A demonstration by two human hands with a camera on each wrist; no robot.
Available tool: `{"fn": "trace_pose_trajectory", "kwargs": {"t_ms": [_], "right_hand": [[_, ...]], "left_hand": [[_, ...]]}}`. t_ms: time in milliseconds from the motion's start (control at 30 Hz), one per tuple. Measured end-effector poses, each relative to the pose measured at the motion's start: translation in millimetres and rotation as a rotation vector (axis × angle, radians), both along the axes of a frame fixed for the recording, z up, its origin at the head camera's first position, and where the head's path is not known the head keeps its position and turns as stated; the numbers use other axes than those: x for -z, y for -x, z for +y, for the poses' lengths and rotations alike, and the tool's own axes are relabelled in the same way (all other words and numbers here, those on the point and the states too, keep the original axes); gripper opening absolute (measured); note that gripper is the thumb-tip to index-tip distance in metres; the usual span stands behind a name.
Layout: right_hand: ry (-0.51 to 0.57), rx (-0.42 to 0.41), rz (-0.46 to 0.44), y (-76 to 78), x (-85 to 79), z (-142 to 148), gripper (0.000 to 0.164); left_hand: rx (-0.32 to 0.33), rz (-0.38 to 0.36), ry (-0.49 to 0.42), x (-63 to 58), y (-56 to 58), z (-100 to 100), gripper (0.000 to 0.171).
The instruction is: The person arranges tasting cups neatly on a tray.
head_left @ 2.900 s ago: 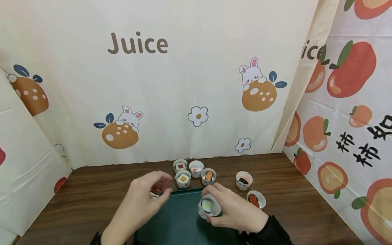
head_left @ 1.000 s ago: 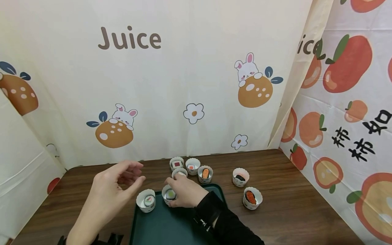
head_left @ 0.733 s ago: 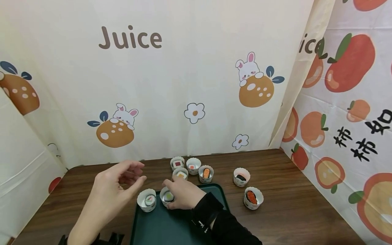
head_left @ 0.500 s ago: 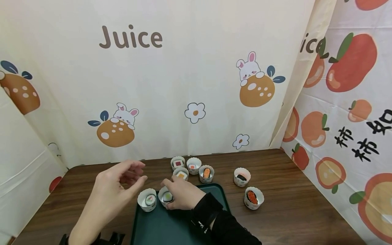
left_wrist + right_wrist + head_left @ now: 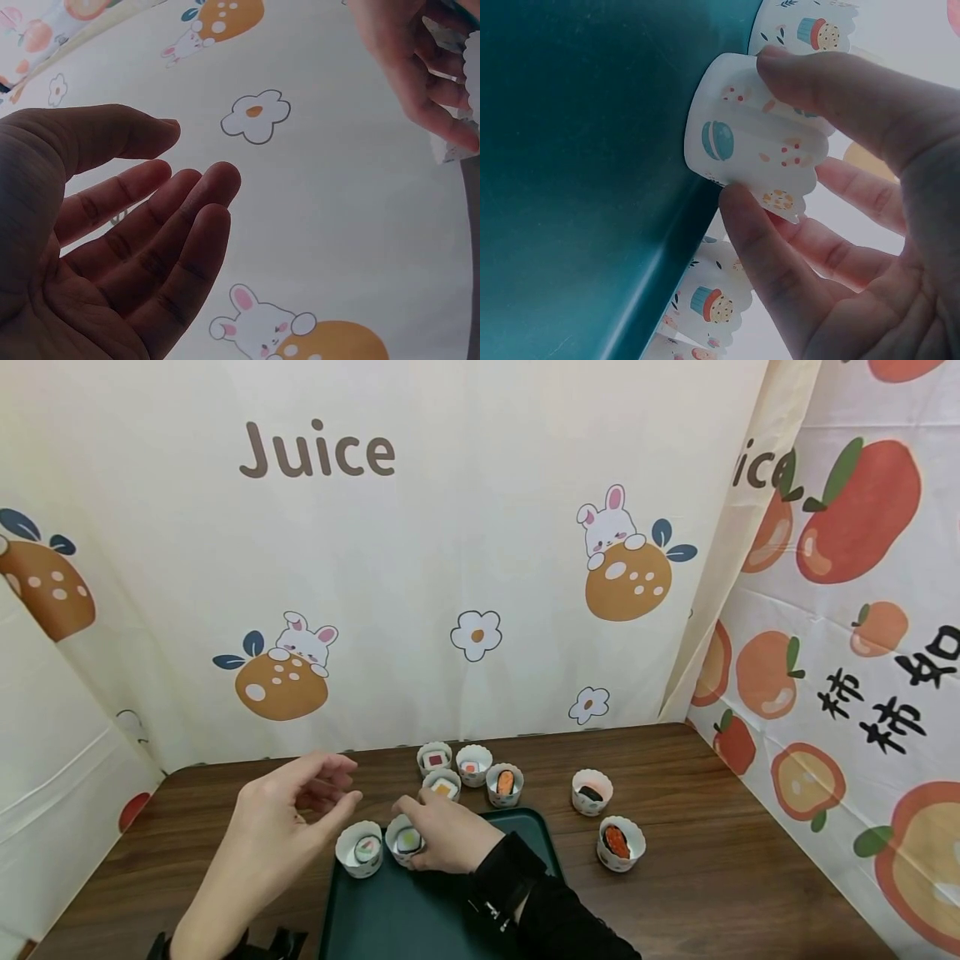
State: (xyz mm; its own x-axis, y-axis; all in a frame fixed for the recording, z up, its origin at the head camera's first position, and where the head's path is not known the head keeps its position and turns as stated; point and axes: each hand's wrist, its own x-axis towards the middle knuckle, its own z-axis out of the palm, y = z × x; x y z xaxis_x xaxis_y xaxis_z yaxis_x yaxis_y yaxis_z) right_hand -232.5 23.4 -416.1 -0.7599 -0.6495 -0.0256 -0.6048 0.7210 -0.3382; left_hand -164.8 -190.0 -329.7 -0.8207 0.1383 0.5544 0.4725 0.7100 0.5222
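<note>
In the head view, my right hand [image 5: 450, 837] holds a white paper baking cup [image 5: 396, 850] between thumb and fingers. Inside it lies a sushi roll [image 5: 408, 840] with a green centre. The cup stands upright at the far edge of the dark green tray [image 5: 405, 922]. Right beside it, at the tray's far left corner, is another paper cup [image 5: 349, 865] with a sushi roll in it. In the right wrist view, thumb and fingers pinch the patterned cup [image 5: 742, 142] from two sides. My left hand [image 5: 281, 814] hovers left of the tray, fingers loosely bent and holding nothing.
Behind the tray stand several more paper cups, among them one with a yellow-topped piece [image 5: 442, 789] and one with an orange piece [image 5: 506, 797]. To the right of the tray are two cups, the nearer holding a red-topped piece [image 5: 615, 842]. A printed curtain [image 5: 420, 552] closes off the table's back.
My right hand has carried the cup leftward over the tray to beside the left cup, then nudged it slightly closer. My left hand has drawn back leftward, uncovering the left cup.
</note>
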Motion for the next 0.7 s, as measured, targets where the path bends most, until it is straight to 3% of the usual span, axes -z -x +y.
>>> {"fn": "trace_pose_trajectory", "kwargs": {"t_ms": [700], "right_hand": [[0.076, -0.009, 0.04, -9.6, -10.2, 39.4, 0.06]], "left_hand": [[0.058, -0.045, 0.025, 8.7, 5.3, 6.0, 0.032]]}}
